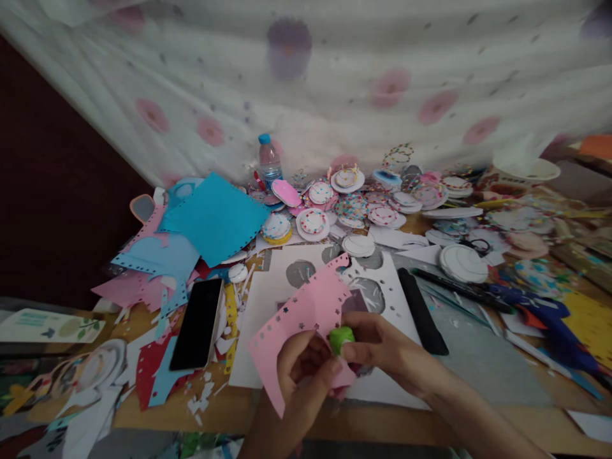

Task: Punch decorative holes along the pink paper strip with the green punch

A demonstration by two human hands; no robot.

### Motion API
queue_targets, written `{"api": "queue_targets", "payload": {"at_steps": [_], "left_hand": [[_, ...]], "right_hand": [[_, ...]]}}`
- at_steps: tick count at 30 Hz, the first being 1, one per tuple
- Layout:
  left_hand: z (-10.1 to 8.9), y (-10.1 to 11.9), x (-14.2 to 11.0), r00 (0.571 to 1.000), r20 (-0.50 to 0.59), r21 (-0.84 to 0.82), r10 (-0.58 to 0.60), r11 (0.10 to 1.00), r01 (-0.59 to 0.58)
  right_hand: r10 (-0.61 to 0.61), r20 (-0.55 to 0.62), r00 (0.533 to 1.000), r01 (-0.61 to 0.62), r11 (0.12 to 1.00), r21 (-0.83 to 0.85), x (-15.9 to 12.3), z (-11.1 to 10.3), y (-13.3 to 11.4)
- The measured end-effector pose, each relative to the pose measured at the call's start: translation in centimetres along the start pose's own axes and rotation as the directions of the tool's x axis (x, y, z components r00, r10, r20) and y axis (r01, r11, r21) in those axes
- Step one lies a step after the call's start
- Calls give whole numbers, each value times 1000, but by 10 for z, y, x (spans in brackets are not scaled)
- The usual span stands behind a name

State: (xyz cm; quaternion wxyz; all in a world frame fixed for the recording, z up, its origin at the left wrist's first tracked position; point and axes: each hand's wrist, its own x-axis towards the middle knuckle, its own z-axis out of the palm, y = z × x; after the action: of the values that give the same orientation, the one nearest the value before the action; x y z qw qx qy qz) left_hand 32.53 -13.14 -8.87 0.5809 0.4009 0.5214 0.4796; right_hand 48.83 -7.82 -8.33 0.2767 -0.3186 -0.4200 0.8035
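— Looking down at both hands: to be found holding what?

— Clamping, with thumb and fingers of the right hand, on a small, rounded, bright-green craft punch, probably plastic. Gripping, with the curled left hand, a thin pink paper sheet with star-shaped holes along its edges. Impossible to judge the exact hold of the hidden left fingertips.

— Placed where?

— Held up at the punch, above a white paper sheet with cut-outs, near the front of the wooden table.

— Likely to go wrong how?

— Could skew in the punch through a slack left grip, and come out with crooked or overlapping holes. Could tear, too, from punching too near an edge or an existing hole. Might also crease under those curled fingers.

— Able to read any labels?

— Hardly. Can make out no words on the clear plastic bottle with a blue cap. Can see red markings on the white tub, too blurred for reading. Can find no brand on the black glass-faced phone.
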Motion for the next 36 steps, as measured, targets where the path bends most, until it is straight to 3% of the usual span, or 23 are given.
{"api": "queue_targets", "payload": {"at_steps": [5,12,17,22,26,31,36], "left_hand": [[3,6,2,999,-36,14,-23,1000,24],[1,9,-2,1000,27,158,8,987,-12],[2,6,-11,980,-181,241,85,970,-39],[7,13,-3,999,42,318,28,947,-40],[7,12,4,998,42,258,36,965,-46],[3,17,11,991,-121,286,48,958,-12],[-4,25,14,974,-217,324,58,946,16]], "right_hand": [[9,7,1000,-9,1000,-3,0,0,-1],[-12,-14,1000,11,998,-59,-2,3,-3],[-40,12,999,41,992,-122,-1,5,-5],[-156,-44,987,132,931,-342,1,11,-2],[-238,-110,965,149,843,-517,1,12,0],[-297,-48,954,189,714,-674,-1,8,-6],[-267,49,962,225,683,-694,-4,0,-12]]}}
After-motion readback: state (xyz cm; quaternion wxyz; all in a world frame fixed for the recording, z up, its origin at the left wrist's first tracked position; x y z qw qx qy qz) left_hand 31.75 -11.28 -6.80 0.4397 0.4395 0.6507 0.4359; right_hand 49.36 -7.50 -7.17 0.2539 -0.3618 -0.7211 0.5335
